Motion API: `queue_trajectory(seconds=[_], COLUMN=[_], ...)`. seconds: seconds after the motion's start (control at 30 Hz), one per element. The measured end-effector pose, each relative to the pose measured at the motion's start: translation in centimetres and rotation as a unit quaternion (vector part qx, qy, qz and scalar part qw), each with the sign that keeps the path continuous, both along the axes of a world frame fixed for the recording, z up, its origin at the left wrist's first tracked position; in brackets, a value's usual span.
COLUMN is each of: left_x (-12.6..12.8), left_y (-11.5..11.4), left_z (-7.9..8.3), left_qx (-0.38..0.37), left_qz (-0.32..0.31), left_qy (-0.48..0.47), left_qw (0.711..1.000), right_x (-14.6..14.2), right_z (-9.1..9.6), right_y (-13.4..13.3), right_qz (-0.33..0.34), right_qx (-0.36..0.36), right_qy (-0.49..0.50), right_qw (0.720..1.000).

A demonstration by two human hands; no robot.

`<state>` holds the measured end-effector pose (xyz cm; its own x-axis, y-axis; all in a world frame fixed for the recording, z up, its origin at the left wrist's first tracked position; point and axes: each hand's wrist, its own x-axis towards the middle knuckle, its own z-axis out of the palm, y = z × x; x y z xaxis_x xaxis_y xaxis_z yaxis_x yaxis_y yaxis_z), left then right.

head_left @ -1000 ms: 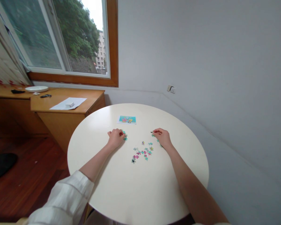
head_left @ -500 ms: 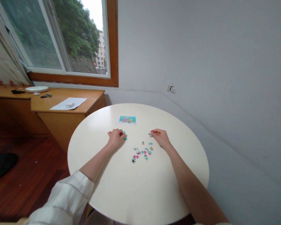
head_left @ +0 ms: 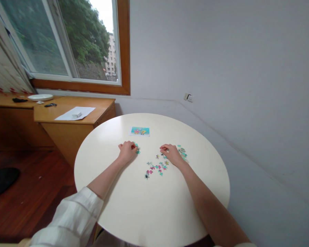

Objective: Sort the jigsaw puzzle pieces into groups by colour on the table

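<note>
My left hand [head_left: 127, 151] rests on the left half of the white round table [head_left: 144, 212]. Its fingers are curled onto a small cluster of teal jigsaw pieces [head_left: 138, 151], partly hidden under the fingertips. To the right, my right hand [head_left: 171, 153] hovers low with thumb and fingertips slightly apart, and I see nothing between them. A dark jigsaw piece [head_left: 162, 154] lies just below its thumb. Loose pink, teal and yellow jigsaw pieces [head_left: 157, 167] are scattered in front of both hands. More teal jigsaw pieces [head_left: 182, 151] lie right of my right hand, partly covered by it.
A picture card [head_left: 140, 131] with cartoon figures lies toward the table's far side. Left of the table stands a wooden desk [head_left: 67, 107] with a paper sheet [head_left: 84, 111] and a white plate [head_left: 40, 97]. The wall rises close behind and to the right.
My right hand has moved left, toward the middle, uncovering teal pieces on its right. The piece at its fingertips now lies apart below the thumb. My left hand stays put.
</note>
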<state>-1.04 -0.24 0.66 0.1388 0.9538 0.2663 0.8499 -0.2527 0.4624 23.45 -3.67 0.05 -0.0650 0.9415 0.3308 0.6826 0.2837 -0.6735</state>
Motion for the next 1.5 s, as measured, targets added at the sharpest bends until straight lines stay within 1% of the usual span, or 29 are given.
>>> queue_trajectory(seconds=[0.13, 0.2, 0.33, 0.37, 0.47, 0.53, 0.57, 0.67, 0.77, 0.9, 1.1, 1.3, 1.5], left_x=[0.0, 0.0, 0.0, 0.0, 0.0, 0.0, 0.0, 0.0, 0.0, 0.0, 0.0, 0.0, 0.0], left_y=[0.0, 0.0, -0.1, -0.1, 0.0, 0.0, 0.0, 0.0, 0.0, 0.0, -0.1, -0.1, -0.3], left_z=[-0.1, 0.0, 0.2, 0.2, 0.1, 0.1, 0.1, 0.0, 0.0, 0.1, 0.2, 0.2, 0.4], left_qx=[0.003, 0.004, -0.001, -0.001, 0.003, 0.006, 0.006, 0.005, 0.007, 0.003, 0.001, -0.003, 0.004], left_qz=[-0.003, -0.003, -0.001, -0.001, 0.0, -0.001, -0.002, -0.003, -0.004, -0.003, -0.003, -0.001, -0.004], left_qy=[-0.006, -0.006, -0.004, -0.005, -0.01, -0.012, -0.012, -0.01, -0.008, -0.006, -0.014, -0.009, -0.012], left_qw=[1.0, 1.0, 1.0, 1.0, 1.0, 1.0, 1.0, 1.0, 1.0, 1.0, 1.0, 1.0, 1.0], right_x=[-0.3, -0.5, -0.2, 0.0, 1.1, 1.7, 2.0, 2.4, 2.3, 2.1, 2.3, 2.1, 2.2], right_z=[0.5, 0.6, 0.5, 0.5, 0.5, 0.5, 0.5, 0.4, 0.5, 0.5, 0.3, 0.3, 0.4], right_y=[-0.2, -0.3, -0.3, -0.3, 0.0, 0.1, 0.1, 0.1, 0.1, 0.2, 0.4, 0.5, 0.2], right_qz=[-0.019, -0.02, -0.031, -0.05, -0.142, -0.19, -0.201, -0.197, -0.184, -0.182, -0.202, -0.201, -0.194], right_qx=[0.029, 0.041, 0.045, 0.048, 0.057, 0.041, 0.025, -0.021, -0.041, -0.044, -0.059, -0.074, -0.055], right_qy=[-0.115, -0.157, -0.183, -0.184, -0.198, -0.215, -0.224, -0.242, -0.243, -0.24, -0.24, -0.238, -0.238], right_qw=[0.993, 0.987, 0.982, 0.98, 0.968, 0.957, 0.953, 0.95, 0.951, 0.953, 0.948, 0.948, 0.95])
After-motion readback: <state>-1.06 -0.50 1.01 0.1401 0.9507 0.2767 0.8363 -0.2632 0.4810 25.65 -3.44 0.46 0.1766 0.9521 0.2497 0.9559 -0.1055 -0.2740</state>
